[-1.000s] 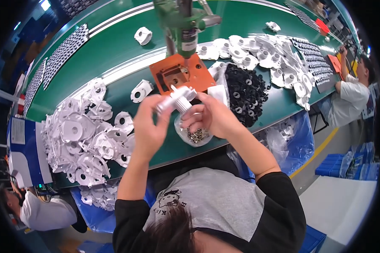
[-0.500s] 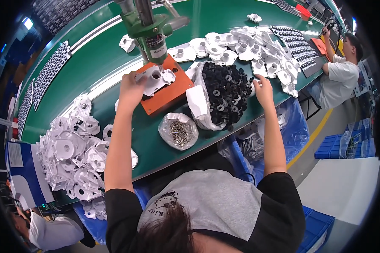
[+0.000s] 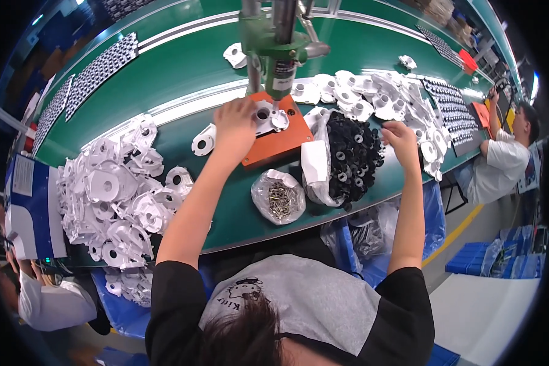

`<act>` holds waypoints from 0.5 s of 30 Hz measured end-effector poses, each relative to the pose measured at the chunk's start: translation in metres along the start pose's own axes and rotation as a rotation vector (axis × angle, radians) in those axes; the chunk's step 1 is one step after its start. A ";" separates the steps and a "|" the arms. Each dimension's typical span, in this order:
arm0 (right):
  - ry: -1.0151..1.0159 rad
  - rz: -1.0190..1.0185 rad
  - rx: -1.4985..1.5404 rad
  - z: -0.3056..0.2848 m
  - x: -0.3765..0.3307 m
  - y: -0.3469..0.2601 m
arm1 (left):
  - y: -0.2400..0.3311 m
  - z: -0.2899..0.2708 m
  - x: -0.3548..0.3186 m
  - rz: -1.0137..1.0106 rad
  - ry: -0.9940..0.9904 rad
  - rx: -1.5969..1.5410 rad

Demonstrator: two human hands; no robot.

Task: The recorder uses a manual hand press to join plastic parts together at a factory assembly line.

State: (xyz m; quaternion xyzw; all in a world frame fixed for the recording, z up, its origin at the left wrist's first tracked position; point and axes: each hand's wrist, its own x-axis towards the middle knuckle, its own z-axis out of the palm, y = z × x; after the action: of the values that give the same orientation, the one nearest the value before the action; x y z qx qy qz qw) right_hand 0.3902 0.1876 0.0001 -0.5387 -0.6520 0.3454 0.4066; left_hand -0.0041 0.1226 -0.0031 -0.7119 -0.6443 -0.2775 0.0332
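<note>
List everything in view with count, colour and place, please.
Workbench: one, green, centre.
Fixture: one, orange, centre.
Machine: one, green, above fixture.
Mounted part: one, white, on fixture.
Heaped parts: many, white, bench left.
Clustered parts: many, white, bench right.
Loose parts: several, white, scattered.
Black parts: many, mostly black, right of fixture.
Screws: many, metallic, near edge.
Plastic bags: two, translucent, by screws and black parts.
Dotted panels: at least four, grey, both sides.
Box: one, blue and white, far left.
Crates: several, blue, lower right.
Co-workers: at least two, white tops, right and lower left.
Left hand: one, bare, at mounted part.
Right hand: one, bare, beside black parts.
</note>
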 end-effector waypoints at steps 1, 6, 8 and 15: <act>-0.070 -0.022 0.029 0.014 0.004 -0.022 | -0.001 0.003 -0.001 -0.009 0.005 0.002; -0.418 -0.269 -0.155 0.108 0.027 -0.106 | -0.008 0.007 -0.015 0.099 0.031 -0.053; -0.491 -0.200 -0.062 0.140 0.036 -0.115 | -0.008 0.005 -0.017 0.103 -0.061 0.010; -0.669 -0.144 -0.034 0.196 0.056 -0.088 | -0.004 0.010 -0.033 0.112 0.013 0.010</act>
State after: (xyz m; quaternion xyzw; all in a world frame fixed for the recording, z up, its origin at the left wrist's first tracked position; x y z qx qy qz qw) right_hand 0.1710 0.2241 0.0022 -0.3549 -0.7912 0.4626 0.1846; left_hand -0.0050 0.0972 -0.0273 -0.7447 -0.6047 -0.2766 0.0567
